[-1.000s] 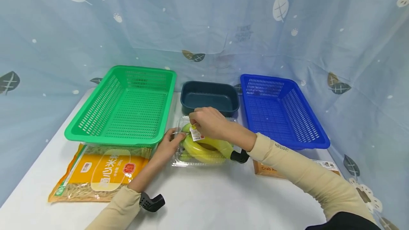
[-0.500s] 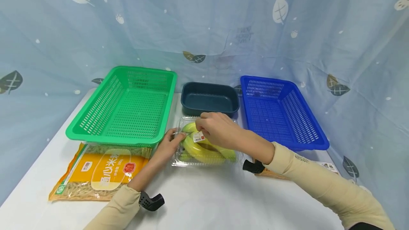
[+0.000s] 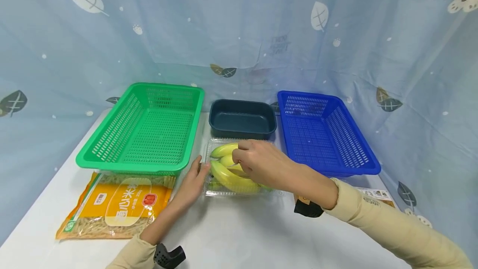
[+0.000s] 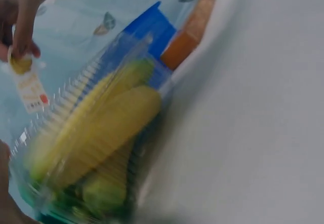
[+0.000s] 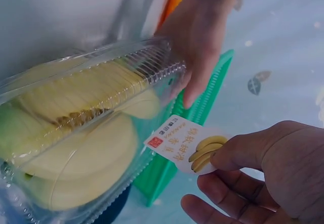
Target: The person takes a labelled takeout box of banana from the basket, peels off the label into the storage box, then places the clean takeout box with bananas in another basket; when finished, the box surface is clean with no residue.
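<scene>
A clear plastic box (image 3: 220,194) with several bananas (image 3: 233,177) in it lies mid-table. Over the box, my right hand (image 3: 263,163) pinches a small white label (image 5: 187,143) printed with bananas, between thumb and forefinger. The label is apart from the lid in the right wrist view, and in the head view it shows almost edge-on. At the box's left side is my left hand (image 3: 192,184), its fingers fairly straight and the thumb close to the wall. Whether it touches the box is hard to tell. The left wrist view is blurred.
Behind the box stands a dark teal bin (image 3: 242,121). A green basket (image 3: 164,136) is at the left, a blue basket (image 3: 321,136) at the right. An orange noodle bag (image 3: 115,206) lies front left. Behind my right forearm, a cardboard box (image 3: 373,193) is partly hidden.
My right hand has drawn the label off the lid, moving right and toward me. The left hand has loosened at the box's left edge and shifted slightly left.
</scene>
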